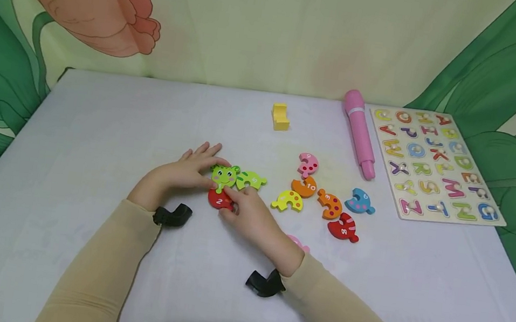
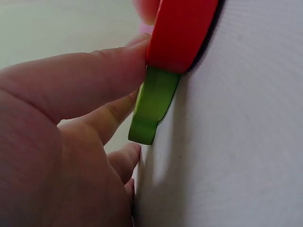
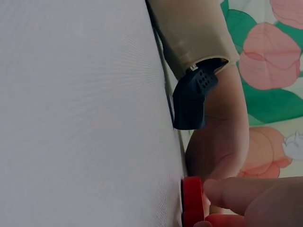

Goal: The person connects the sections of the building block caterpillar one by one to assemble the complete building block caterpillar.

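In the head view a green puzzle piece with a smiling caterpillar face point(image 1: 224, 176) lies at the middle of the table. My left hand point(image 1: 188, 171) grips it between thumb and index finger, the other fingers spread outward. Just below, a red puzzle piece numbered 2 point(image 1: 218, 200) meets the face piece's lower end. My right hand point(image 1: 248, 211) pinches this red piece from its right side. The left wrist view has the red piece's edge point(image 2: 182, 35) against the green piece point(image 2: 154, 104), my left thumb alongside. A light green piece point(image 1: 250, 179) sits right of the face.
Several numbered curved pieces lie to the right, among them a yellow one point(image 1: 288, 200), a blue one point(image 1: 360, 201) and a red one point(image 1: 344, 228). Farther back are a yellow block point(image 1: 280, 117), a pink microphone-shaped toy point(image 1: 360, 134) and a letter board point(image 1: 438, 168).
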